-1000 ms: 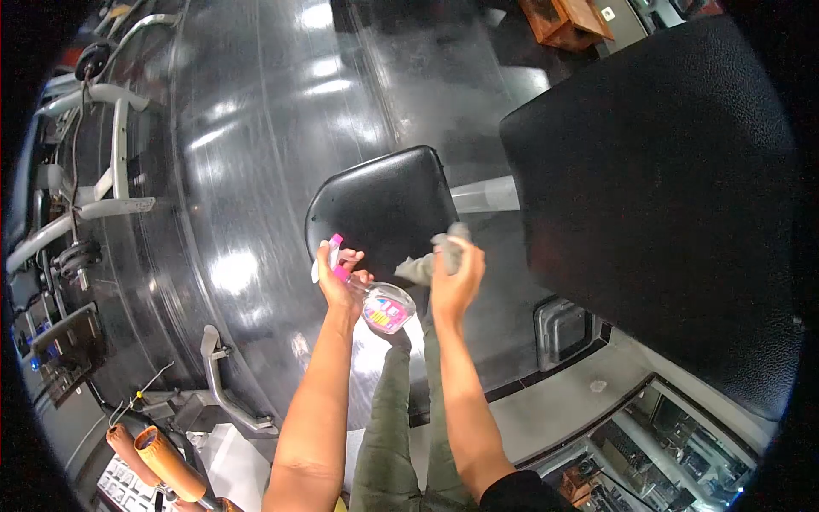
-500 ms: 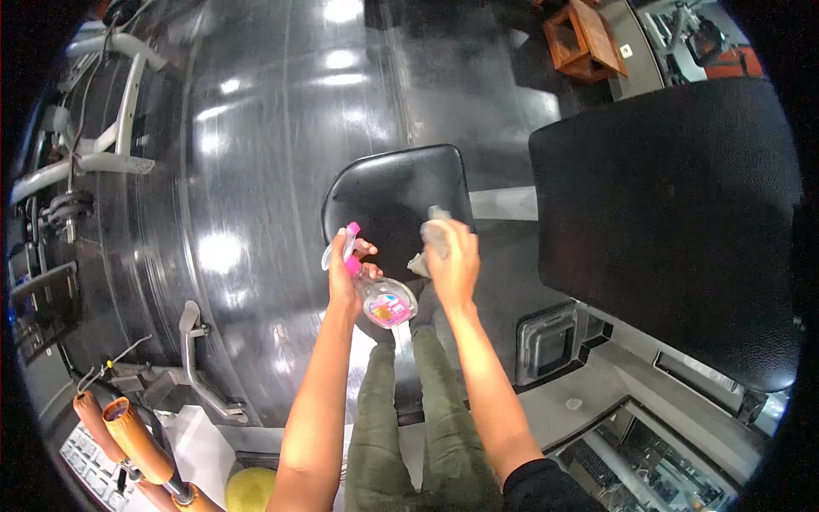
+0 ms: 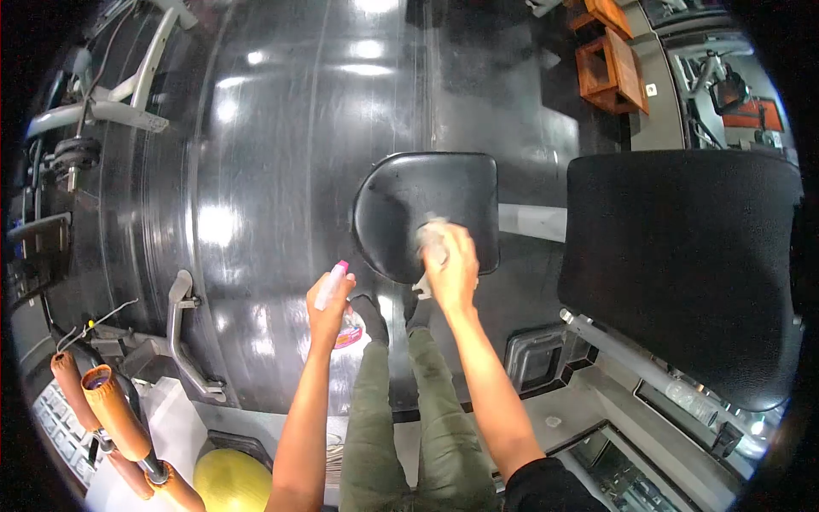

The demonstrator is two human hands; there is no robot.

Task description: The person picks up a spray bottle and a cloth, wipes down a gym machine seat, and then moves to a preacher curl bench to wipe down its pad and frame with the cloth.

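My left hand (image 3: 327, 314) is wrapped around the neck of a spray bottle (image 3: 348, 336) with a pink-tipped white trigger head and a pink label. It is low, left of the black padded seat (image 3: 409, 183), and partly hides the bottle. A light grey cloth (image 3: 433, 234) is bunched in my right hand (image 3: 455, 271), over the lower right part of the seat's dark top. Blur on the cloth suggests motion; whether it presses on the padding I cannot tell.
A large black backrest pad (image 3: 674, 264) stands right of the seat, joined by a white bar (image 3: 532, 221). Metal gym frames (image 3: 128, 98) line the left. Foam-covered rollers (image 3: 115, 410) and a yellow-green ball (image 3: 230, 480) are at lower left, a wooden stool (image 3: 614, 72) at upper right.
My left hand has moved down and left with the spray bottle, away from the seat, and turned it. The cloth in my right hand has shifted lower on the seat. The view has shifted.
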